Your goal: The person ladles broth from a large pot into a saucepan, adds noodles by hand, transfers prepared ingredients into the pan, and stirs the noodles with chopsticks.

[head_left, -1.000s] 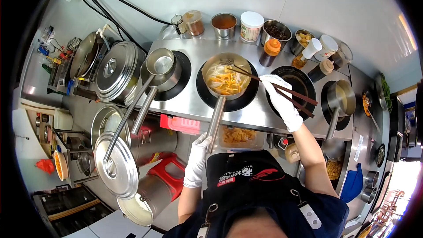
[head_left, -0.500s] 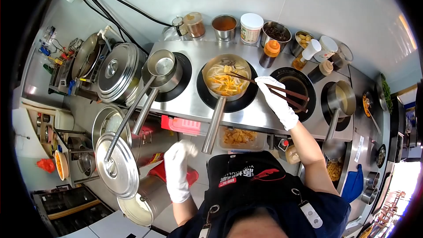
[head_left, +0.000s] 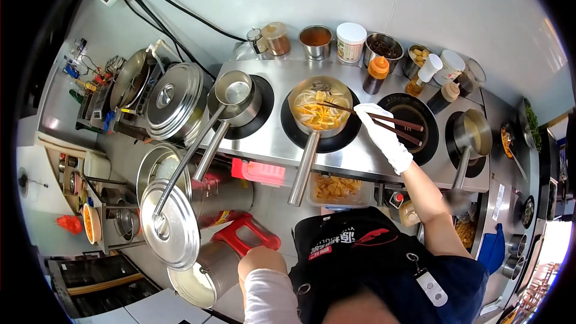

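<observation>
My right hand, in a white glove, is closed around dark chopsticks. Their tips reach into a steel saucepan on the middle burner, which holds pale noodles, orange strips and dark pieces in broth. The pan's handle points toward me, with no hand on it. My left hand, also gloved, is low at the bottom edge beside my apron, bent back toward my body. Its fingers are out of sight.
Left of the pan, a ladle rests on another saucepan. Large lidded pots stand farther left. Along the wall are jars, an orange-capped bottle and steel containers. A fourth burner at right carries a saucepan. A red stool is below.
My left hand has let go of the pan handle and moved down and back toward my body. My right hand keeps the chopsticks in the pan, their tips slightly shifted. The view has shifted a little.
</observation>
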`<state>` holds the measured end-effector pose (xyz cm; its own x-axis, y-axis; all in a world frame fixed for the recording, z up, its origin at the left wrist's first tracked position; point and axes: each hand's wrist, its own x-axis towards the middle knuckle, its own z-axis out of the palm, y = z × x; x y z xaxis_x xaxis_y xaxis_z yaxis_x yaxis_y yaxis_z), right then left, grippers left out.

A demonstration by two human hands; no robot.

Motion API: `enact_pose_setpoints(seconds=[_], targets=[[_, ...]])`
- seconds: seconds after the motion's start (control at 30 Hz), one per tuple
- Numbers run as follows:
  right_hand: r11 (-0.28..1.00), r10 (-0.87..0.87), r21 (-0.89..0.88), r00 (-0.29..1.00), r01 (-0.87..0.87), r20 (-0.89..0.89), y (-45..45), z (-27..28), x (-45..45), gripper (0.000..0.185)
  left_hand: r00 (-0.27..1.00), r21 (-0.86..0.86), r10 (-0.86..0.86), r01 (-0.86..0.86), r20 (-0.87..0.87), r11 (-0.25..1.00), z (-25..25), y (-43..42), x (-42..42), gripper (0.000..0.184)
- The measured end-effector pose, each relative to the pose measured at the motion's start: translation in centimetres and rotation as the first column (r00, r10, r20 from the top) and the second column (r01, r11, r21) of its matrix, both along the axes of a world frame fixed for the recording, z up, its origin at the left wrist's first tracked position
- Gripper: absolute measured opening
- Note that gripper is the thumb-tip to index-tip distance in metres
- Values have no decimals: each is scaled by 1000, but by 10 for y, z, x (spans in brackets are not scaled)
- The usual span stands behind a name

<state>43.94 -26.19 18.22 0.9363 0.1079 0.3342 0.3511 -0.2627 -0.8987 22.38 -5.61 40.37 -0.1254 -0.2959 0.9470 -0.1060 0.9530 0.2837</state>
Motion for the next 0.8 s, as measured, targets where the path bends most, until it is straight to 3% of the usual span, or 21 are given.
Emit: enact_pose_setpoints(seconds=[0.33,0.47,0.5,0.53,0.6,0.63,0.7,0.73,0.8], targets=[[996,42,85,998,-39,-38,2,7,-5,18,971,88,-205,217,-125,972,0,1,5,32],[996,12,91,999,-16,36,11,0,-1,11,911,136,-327,368,-252,920,0,0,9,34],[995,8,104,1000,-5,-24,12,-1,0,11,888,121,-342,393,-308,911,-6,2,12,34],[992,18,121,1000,-16,-19,10,-5,1,11,861,88,-343,402,-376,912,-16,6,17,34],[994,-48,95,998,51,-36,4,-12,2,10,816,-66,-186,179,-547,982,-63,19,37,35],[997,-63,50,998,63,-13,0,-13,2,10,659,-39,-70,62,-749,997,-89,31,31,36],[995,-88,-43,996,89,33,-7,-13,2,9,202,58,82,-120,-976,991,-136,52,11,39],[996,-80,-28,996,81,28,-9,-13,2,9,-59,119,110,-182,-992,976,-156,59,4,40],[998,-61,4,998,61,22,-11,-11,3,9,-303,234,155,-247,-940,940,-190,73,3,39]])
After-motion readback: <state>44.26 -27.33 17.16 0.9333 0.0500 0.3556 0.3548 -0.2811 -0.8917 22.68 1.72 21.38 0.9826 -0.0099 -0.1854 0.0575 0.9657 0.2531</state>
